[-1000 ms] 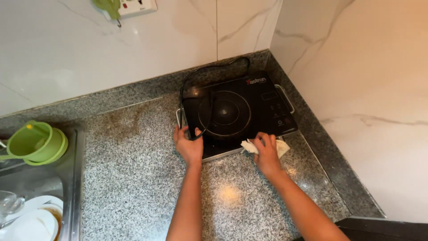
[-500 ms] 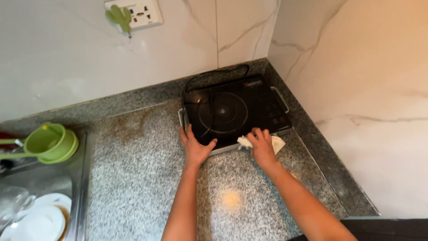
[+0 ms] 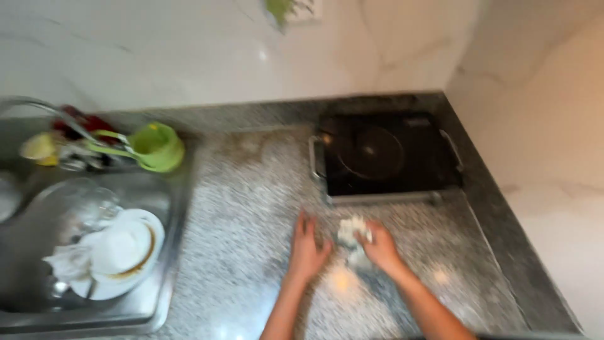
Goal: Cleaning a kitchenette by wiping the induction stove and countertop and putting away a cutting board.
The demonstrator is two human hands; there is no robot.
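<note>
Though the whole view is smeared with motion blur, the main pieces can still be made out. Fine detail on the black induction cooker point(image 3: 385, 157) in the corner is lost; only its round ring and the metal handles at either side show. A green object on the wall point(image 3: 280, 9) is cut off by the top edge and cannot be identified. At the far left, a curved tap point(image 3: 44, 108) and some red and yellow things behind it blur together beyond telling.

The steel sink point(image 3: 165, 296) holds a stack of white plates point(image 3: 119, 252), the upper one rimmed with brown residue, with something crumpled and pale beside them and what looks like clear glassware behind, too blurred to be sure. On the sink's back edge sits a green cup point(image 3: 157, 147) with a long handle.

The cloth point(image 3: 353, 238) is a small, whitish, crumpled wad lying on the speckled granite counter point(image 3: 245, 208), in front of the cooker and apart from it. The right hand point(image 3: 380, 249) is bunched over it, fingers curled around the wad. The left hand point(image 3: 308, 249) lies flat on the counter just beside it, fingers spread, grasping nothing.
</note>
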